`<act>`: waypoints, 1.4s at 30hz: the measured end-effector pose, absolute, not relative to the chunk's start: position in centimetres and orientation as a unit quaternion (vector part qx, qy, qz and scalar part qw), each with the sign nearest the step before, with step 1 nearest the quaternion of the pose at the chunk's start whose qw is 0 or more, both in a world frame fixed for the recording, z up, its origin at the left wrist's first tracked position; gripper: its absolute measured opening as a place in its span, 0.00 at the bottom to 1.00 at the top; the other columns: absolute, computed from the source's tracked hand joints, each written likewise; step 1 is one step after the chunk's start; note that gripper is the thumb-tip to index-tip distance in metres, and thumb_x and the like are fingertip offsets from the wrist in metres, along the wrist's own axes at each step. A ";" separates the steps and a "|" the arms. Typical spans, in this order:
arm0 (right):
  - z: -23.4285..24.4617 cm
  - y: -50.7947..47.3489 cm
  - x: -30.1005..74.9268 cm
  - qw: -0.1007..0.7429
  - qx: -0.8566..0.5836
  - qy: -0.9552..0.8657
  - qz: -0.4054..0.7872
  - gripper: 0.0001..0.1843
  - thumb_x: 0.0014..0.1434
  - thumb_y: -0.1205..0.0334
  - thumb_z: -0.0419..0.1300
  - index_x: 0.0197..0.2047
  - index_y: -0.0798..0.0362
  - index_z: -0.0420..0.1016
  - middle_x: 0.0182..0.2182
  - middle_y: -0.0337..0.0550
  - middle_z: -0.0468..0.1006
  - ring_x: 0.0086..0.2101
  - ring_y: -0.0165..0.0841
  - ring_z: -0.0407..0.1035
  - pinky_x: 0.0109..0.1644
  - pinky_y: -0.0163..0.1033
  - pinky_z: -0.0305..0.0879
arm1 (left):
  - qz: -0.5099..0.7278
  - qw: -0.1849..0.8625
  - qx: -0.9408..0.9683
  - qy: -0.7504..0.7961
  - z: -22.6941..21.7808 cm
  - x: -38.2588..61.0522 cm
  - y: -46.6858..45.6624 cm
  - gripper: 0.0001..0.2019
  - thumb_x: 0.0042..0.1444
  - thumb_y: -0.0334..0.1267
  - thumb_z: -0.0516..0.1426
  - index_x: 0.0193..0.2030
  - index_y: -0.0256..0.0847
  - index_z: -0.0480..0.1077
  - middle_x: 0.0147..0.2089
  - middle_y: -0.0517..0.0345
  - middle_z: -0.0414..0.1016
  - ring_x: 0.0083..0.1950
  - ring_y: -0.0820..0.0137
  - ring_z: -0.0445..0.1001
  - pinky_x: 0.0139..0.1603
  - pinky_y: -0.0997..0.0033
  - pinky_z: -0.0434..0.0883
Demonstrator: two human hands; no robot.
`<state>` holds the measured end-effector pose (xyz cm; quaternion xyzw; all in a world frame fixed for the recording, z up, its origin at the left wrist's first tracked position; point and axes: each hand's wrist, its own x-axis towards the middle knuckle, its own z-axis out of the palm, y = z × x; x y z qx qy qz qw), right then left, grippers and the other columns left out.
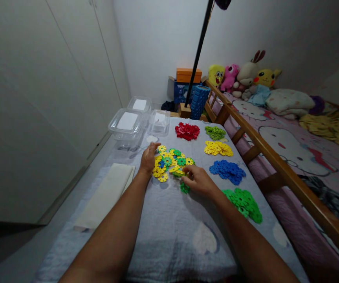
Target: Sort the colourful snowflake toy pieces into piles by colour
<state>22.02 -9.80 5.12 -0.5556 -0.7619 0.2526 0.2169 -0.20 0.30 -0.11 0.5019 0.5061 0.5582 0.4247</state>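
A joined cluster of yellow, green and blue snowflake-shaped plastic pieces [172, 161] lies in the middle of a cloth-covered table [169, 236]. My left hand [148, 158] rests against the cluster's left edge, fingers curled on it. My right hand [198, 180] pinches a yellow-green piece [178, 171] at the cluster's lower right edge. A loose green piece [184, 188] lies under that hand. Sorted heaps lie to the right: red [187, 131], light green [215, 133], yellow [218, 148], blue [227, 171] and green [244, 203].
Clear plastic boxes [127, 125] stand at the table's far left, and a folded white cloth [106, 194] lies on its left side. A wooden bed rail [269, 153] runs along the right. Plush toys [242, 74] sit on the bed. A black pole [198, 51] rises behind the table.
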 end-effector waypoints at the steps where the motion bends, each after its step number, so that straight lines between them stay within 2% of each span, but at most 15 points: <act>1: 5.1 -9.8 21.8 0.236 -0.554 -0.750 0.273 0.07 0.58 0.62 0.61 0.40 0.52 0.77 0.32 0.40 0.78 0.31 0.32 0.70 0.35 0.35 0.61 | 0.550 0.435 0.507 0.501 -0.1 -0.1 0.2 0.39 0.62 0.69 0.41 0.54 0.38 0.75 0.59 0.44 0.78 0.62 0.60 0.74 0.62 0.60 0.70; 5: 4.3 -9.5 21.6 0.307 -0.556 -0.706 0.313 0.10 0.62 0.57 0.57 0.37 0.51 0.77 0.29 0.38 0.78 0.29 0.32 0.70 0.34 0.35 0.61 | 0.528 0.466 0.531 0.471 -0.2 0.5 -0.1 0.39 0.63 0.70 0.41 0.57 0.40 0.74 0.61 0.46 0.77 0.64 0.60 0.72 0.64 0.59 0.69; 10: 2.7 -9.0 22.1 0.383 -0.588 -0.650 0.293 0.14 0.62 0.55 0.54 0.43 0.51 0.78 0.33 0.41 0.81 0.34 0.35 0.73 0.39 0.37 0.65 | 0.512 0.520 0.525 0.438 -0.1 1.2 -0.5 0.38 0.63 0.69 0.43 0.59 0.39 0.73 0.64 0.46 0.74 0.65 0.59 0.72 0.66 0.57 0.68; 14: 1.9 -8.9 22.4 0.382 -0.614 -0.623 0.298 0.16 0.63 0.55 0.54 0.49 0.51 0.76 0.31 0.39 0.79 0.30 0.34 0.71 0.36 0.37 0.65 | 0.515 0.558 0.488 0.430 0.8 1.6 -0.9 0.38 0.62 0.69 0.42 0.57 0.39 0.73 0.66 0.42 0.73 0.67 0.58 0.70 0.66 0.56 0.68; 18: 1.8 -8.9 22.7 0.361 -0.610 -0.675 0.205 0.14 0.60 0.59 0.58 0.48 0.51 0.76 0.41 0.47 0.77 0.39 0.38 0.72 0.46 0.43 0.69 | 0.529 0.562 0.475 0.424 1.3 1.4 -0.9 0.37 0.62 0.69 0.43 0.55 0.39 0.74 0.63 0.41 0.75 0.65 0.58 0.72 0.63 0.54 0.71; 20: 1.8 -9.1 22.8 0.338 -0.604 -0.704 0.160 0.17 0.57 0.59 0.62 0.50 0.50 0.75 0.46 0.50 0.74 0.46 0.42 0.71 0.52 0.47 0.69 | 0.547 0.525 0.483 0.437 1.2 1.0 -0.6 0.35 0.62 0.68 0.45 0.53 0.39 0.74 0.60 0.42 0.77 0.63 0.58 0.74 0.62 0.54 0.71; 24: 1.6 -9.5 23.0 0.284 -0.606 -0.732 0.124 0.29 0.52 0.56 0.68 0.57 0.47 0.72 0.50 0.51 0.71 0.52 0.47 0.67 0.59 0.53 0.67 | 0.532 0.365 0.565 0.514 0.8 0.0 0.0 0.28 0.64 0.61 0.46 0.48 0.41 0.76 0.54 0.48 0.80 0.58 0.60 0.75 0.64 0.56 0.69; 28: 1.4 -9.7 23.0 0.255 -0.607 -0.742 0.124 0.27 0.53 0.58 0.67 0.57 0.50 0.71 0.50 0.52 0.71 0.52 0.47 0.66 0.59 0.53 0.66 | 0.450 0.249 0.657 0.551 1.1 -0.1 -0.3 0.23 0.67 0.53 0.45 0.46 0.42 0.76 0.51 0.46 0.79 0.58 0.58 0.74 0.66 0.54 0.65; 31: 1.5 -9.7 22.9 0.269 -0.602 -0.740 0.132 0.26 0.54 0.59 0.66 0.56 0.50 0.71 0.48 0.51 0.71 0.51 0.46 0.67 0.59 0.53 0.67 | 0.376 0.216 0.698 0.569 1.3 0.4 -0.8 0.18 0.67 0.47 0.48 0.50 0.42 0.75 0.56 0.46 0.78 0.62 0.56 0.70 0.70 0.46 0.57; 34: 2.1 -9.6 23.3 0.286 -0.599 -0.733 0.147 0.25 0.53 0.60 0.67 0.55 0.50 0.72 0.49 0.51 0.72 0.51 0.45 0.68 0.58 0.52 0.67 | 0.335 0.203 0.713 0.581 0.9 0.8 -1.1 0.17 0.66 0.47 0.51 0.55 0.46 0.73 0.62 0.47 0.74 0.69 0.54 0.64 0.73 0.40 0.49; 39: 5.1 -7.9 25.5 0.276 -0.581 -0.746 0.170 0.22 0.53 0.60 0.68 0.52 0.51 0.73 0.47 0.49 0.76 0.47 0.41 0.71 0.53 0.46 0.69 | 0.289 0.186 0.741 0.577 0.3 0.8 -1.0 0.18 0.66 0.49 0.53 0.58 0.48 0.73 0.68 0.47 0.69 0.73 0.50 0.60 0.73 0.35 0.47; 42: 7.1 -5.0 27.9 0.270 -0.595 -0.747 0.123 0.19 0.52 0.59 0.69 0.48 0.51 0.75 0.44 0.47 0.78 0.44 0.39 0.72 0.52 0.44 0.68 | 0.260 0.171 0.749 0.584 0.3 0.8 -1.1 0.19 0.67 0.50 0.51 0.60 0.47 0.71 0.69 0.47 0.68 0.73 0.52 0.60 0.73 0.36 0.47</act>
